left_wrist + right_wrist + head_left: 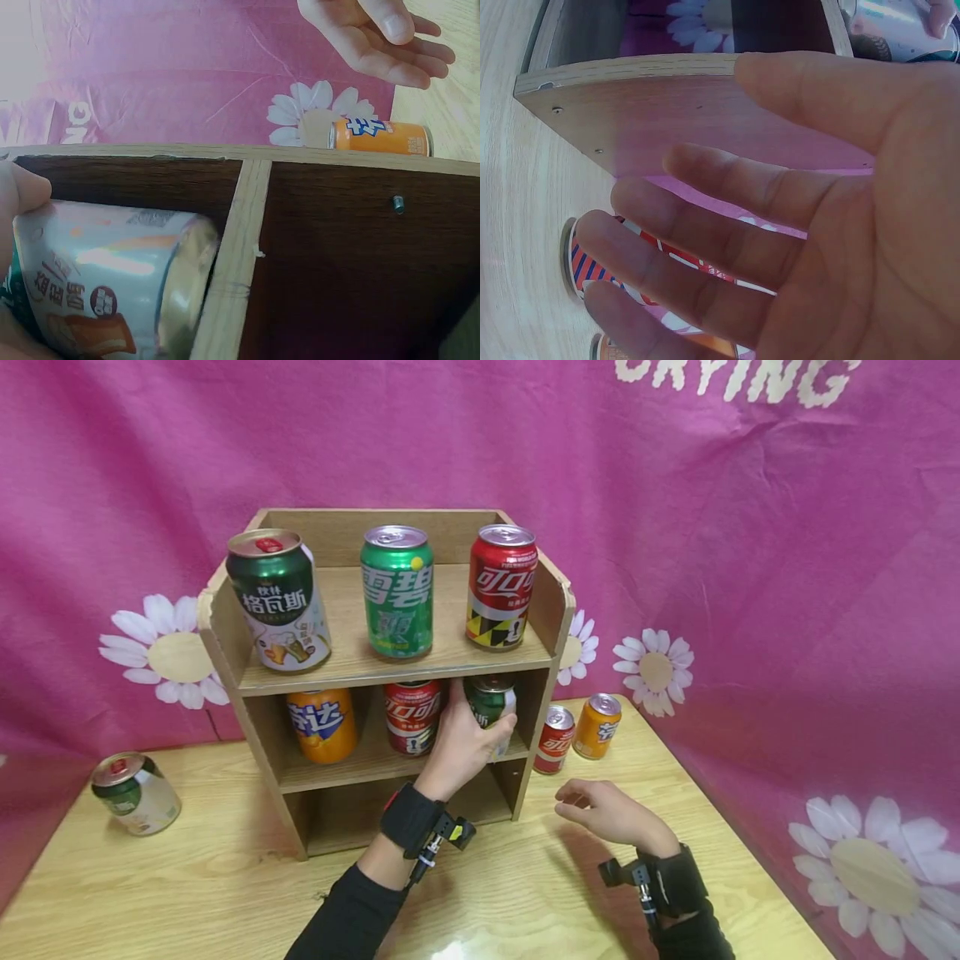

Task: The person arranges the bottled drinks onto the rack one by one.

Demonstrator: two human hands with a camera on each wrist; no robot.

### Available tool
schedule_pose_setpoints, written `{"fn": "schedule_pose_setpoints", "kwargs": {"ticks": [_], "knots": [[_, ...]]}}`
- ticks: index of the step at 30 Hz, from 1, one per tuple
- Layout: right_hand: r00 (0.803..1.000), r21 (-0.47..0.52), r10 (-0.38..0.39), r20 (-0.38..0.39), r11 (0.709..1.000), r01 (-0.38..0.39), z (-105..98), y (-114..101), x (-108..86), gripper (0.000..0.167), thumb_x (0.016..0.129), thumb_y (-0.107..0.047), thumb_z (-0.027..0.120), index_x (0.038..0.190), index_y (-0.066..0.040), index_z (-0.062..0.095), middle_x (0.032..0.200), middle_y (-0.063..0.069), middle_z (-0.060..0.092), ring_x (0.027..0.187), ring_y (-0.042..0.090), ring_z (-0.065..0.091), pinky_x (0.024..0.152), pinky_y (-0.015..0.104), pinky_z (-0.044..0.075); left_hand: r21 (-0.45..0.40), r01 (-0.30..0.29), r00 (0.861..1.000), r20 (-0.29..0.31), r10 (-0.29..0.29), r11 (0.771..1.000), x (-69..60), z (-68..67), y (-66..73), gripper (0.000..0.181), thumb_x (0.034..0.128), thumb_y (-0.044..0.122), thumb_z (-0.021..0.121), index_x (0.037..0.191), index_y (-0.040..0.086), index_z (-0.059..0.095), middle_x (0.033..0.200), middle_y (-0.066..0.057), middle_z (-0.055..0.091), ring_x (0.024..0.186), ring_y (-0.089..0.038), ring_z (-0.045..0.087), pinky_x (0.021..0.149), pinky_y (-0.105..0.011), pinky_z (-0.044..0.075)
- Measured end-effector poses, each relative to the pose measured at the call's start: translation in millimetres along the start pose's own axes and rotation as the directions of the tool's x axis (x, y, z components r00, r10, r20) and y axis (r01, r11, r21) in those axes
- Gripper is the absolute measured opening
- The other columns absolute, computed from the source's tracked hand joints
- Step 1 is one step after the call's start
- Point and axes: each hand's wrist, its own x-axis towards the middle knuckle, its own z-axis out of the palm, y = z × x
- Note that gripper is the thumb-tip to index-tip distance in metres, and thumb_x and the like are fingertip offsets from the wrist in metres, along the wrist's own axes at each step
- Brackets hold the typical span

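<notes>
My left hand (463,739) grips a green and white kvass can (491,702) in the right part of the middle shelf. In the left wrist view the can (105,277) shows its pale side, and its gold-coloured end is close to the shelf board (232,270). My right hand (611,814) hovers above the table, right of the shelf, holding nothing. In the right wrist view its fingers (705,232) are spread and relaxed. Near it stand a red cola can (554,742) and an orange soda can (597,727).
On the wooden shelf unit (345,672), the top level bears a kvass can (279,602), a green Sprite can (398,593) and a cola can (502,585). The middle level has an orange can (322,727) and a cola can (412,718). Another kvass can (137,795) stands at left.
</notes>
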Motion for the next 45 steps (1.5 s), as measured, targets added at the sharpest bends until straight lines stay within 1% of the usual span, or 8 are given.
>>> {"fn": "schedule_pose_setpoints", "kwargs": {"ticks": [6,9,16,24,30,38,41,45], "knots": [[1.0,0.0,0.006,-0.002,1.0,-0.006,-1,0,0.4,0.03,0.094,-0.03,0.058,0.108,-0.004,0.063,0.098,0.002,0.065,0.091,0.02,0.061,0.077,0.037,0.051,0.034,0.136,0.99,0.02,-0.137,0.99,-6.3,4.1,-8.0,0.086,0.0887,0.027,0.065,0.147,0.001,0.007,0.144,-0.024,0.029,0.134,-0.029,0.029,0.109,-0.041,0.026],[1.0,-0.002,0.011,0.0,1.0,-0.011,1,-1,1.2,0.029,0.094,-0.029,0.058,0.108,-0.004,0.063,0.098,0.002,0.065,0.091,0.019,0.061,0.077,0.037,0.051,0.07,0.172,0.985,0.018,-0.174,0.983,-11.4,4.8,-12.7,0.086,0.0874,0.026,0.066,0.146,-0.002,0.009,0.14,-0.026,0.032,0.132,-0.031,0.032,0.107,-0.042,0.029],[1.0,0.005,0.019,0.003,1.0,-0.019,0,-1,0.8,0.031,0.094,-0.033,0.058,0.108,-0.005,0.063,0.097,0.002,0.065,0.091,0.019,0.061,0.078,0.037,0.051,0.103,0.157,0.986,0.041,-0.162,0.982,-7.8,5.3,-13.9,0.093,0.0737,0.006,0.068,0.144,-0.005,0.008,0.136,-0.027,0.034,0.127,-0.034,0.037,0.106,-0.042,0.032],[1.0,0.008,0.026,0.004,1.0,-0.026,1,-1,1.2,0.028,0.094,-0.03,0.059,0.108,-0.005,0.063,0.097,0.002,0.065,0.09,0.019,0.061,0.078,0.037,0.051,0.111,0.177,0.981,0.056,-0.184,0.978,-6.2,4.8,-11.8,0.098,0.0741,0.006,0.066,0.146,-0.006,0.001,0.142,-0.029,0.027,0.131,-0.034,0.032,0.108,-0.041,0.029],[1.0,0.005,0.022,0.003,1.0,-0.022,1,-2,1.0,0.029,0.094,-0.029,0.059,0.107,-0.005,0.063,0.097,0.003,0.066,0.09,0.019,0.061,0.077,0.038,0.051,0.137,0.159,0.987,0.008,-0.161,0.978,-9.1,8.5,-14.4,0.091,0.0771,0.009,0.068,0.145,-0.005,0.009,0.134,-0.03,0.036,0.125,-0.038,0.038,0.105,-0.045,0.033],[1.0,0.001,0.022,0.001,1.0,-0.022,1,-2,0.6,0.026,0.094,-0.026,0.059,0.107,-0.004,0.063,0.097,0.003,0.065,0.09,0.02,0.061,0.077,0.038,0.051,0.179,0.135,0.99,-0.053,-0.128,0.974,-11.5,14.6,-17.0,0.091,0.081,0.015,0.072,0.146,-0.003,0.011,0.138,-0.03,0.033,0.13,-0.038,0.034,0.106,-0.045,0.031],[1.0,0.0,0.016,0.003,1.0,-0.016,1,-2,0.7,0.027,0.094,-0.026,0.059,0.107,-0.004,0.063,0.097,0.003,0.065,0.09,0.02,0.061,0.077,0.037,0.051,0.172,0.14,0.99,-0.047,-0.133,0.975,-11.4,13.8,-16.9,0.094,0.0808,0.017,0.072,0.147,0.0,0.008,0.139,-0.027,0.032,0.131,-0.035,0.034,0.106,-0.043,0.031],[1.0,0.001,0.013,0.008,1.0,-0.013,0,-1,0.5,0.028,0.094,-0.028,0.058,0.108,-0.003,0.062,0.098,0.003,0.065,0.09,0.02,0.061,0.076,0.037,0.051,0.105,0.118,0.993,-0.003,-0.118,0.988,-8.8,8.6,-15.6,0.099,0.0756,0.005,0.069,0.148,0.002,0.001,0.141,-0.026,0.029,0.13,-0.034,0.033,0.107,-0.042,0.029]]}}
